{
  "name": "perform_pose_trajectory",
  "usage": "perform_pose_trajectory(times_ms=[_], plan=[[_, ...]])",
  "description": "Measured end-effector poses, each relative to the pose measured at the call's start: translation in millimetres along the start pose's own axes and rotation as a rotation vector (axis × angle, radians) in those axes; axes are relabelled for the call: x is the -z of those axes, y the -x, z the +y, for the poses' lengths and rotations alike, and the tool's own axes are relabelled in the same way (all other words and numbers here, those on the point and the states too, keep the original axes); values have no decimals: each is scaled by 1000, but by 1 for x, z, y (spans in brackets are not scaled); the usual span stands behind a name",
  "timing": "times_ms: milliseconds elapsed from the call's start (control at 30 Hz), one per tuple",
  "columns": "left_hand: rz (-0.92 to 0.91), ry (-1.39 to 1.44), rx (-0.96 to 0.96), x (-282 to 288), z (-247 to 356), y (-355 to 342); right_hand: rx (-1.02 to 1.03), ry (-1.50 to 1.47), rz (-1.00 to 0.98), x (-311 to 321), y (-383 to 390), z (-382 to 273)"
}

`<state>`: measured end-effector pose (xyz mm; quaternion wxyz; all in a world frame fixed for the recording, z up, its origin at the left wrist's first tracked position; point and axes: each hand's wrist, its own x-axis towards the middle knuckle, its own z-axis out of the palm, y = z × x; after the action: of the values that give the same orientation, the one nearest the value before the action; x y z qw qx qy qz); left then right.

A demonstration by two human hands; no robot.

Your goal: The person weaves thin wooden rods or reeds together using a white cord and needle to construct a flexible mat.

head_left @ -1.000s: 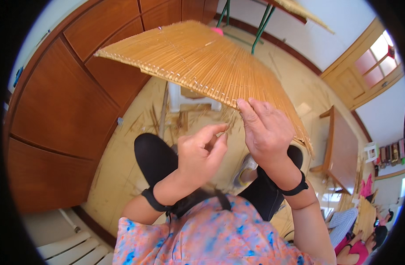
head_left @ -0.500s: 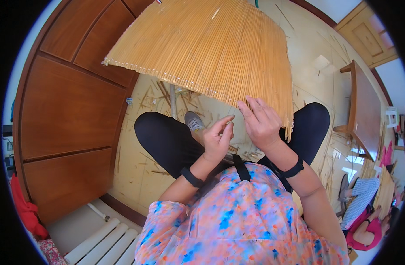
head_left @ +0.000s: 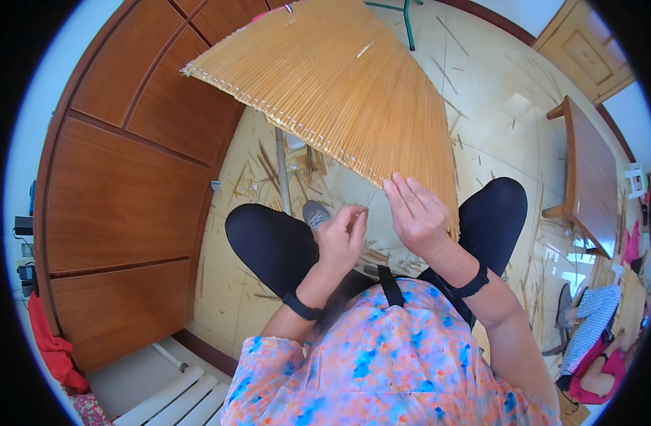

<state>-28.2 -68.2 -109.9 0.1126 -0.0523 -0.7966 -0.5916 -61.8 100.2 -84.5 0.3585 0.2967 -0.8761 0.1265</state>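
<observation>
A large mat of golden straw stalks (head_left: 325, 78) slopes away in front of me, its near edge bound with a row of pale stitches. My right hand (head_left: 419, 216) is at the right part of that edge, its fingertips pinched together against the stalks. Below and left of it, apart from the mat, my left hand (head_left: 341, 233) holds thumb and forefinger pressed together. A tiny dark tip shows at those fingers, too small to name. Dark bands are on both wrists.
Loose stalk pieces (head_left: 268, 170) litter the tiled floor. Brown wooden cabinets (head_left: 119, 192) stand at the left, above a white slatted radiator (head_left: 173, 401). A wooden table (head_left: 586, 174) is at the right. Another person in pink (head_left: 598, 376) sits at the lower right, with a green metal leg (head_left: 410, 28) beyond the mat.
My left hand has drawn slightly left and down, away from the mat's edge, its fingers closer together. My right hand stays at the edge. The whole view has tilted a little.
</observation>
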Motion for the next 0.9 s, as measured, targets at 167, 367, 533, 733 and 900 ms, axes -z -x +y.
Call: perform_pose_trajectory(times_ms=[167, 367, 533, 733, 900], plan=[[-108, -99, 36, 31, 7, -2, 15, 13, 19, 12, -5, 8], [-22, 647, 6, 40, 46, -68, 113, 52, -61, 17, -6, 11], [170, 753, 229, 22, 19, -105, 188, 28, -60, 12, -1, 10], [381, 793, 188, 10, -5, -88, 320, 64, -82, 16, 0, 18], [445, 939, 200, 20, -16, -59, 323, -20, -56, 14, -8, 16]])
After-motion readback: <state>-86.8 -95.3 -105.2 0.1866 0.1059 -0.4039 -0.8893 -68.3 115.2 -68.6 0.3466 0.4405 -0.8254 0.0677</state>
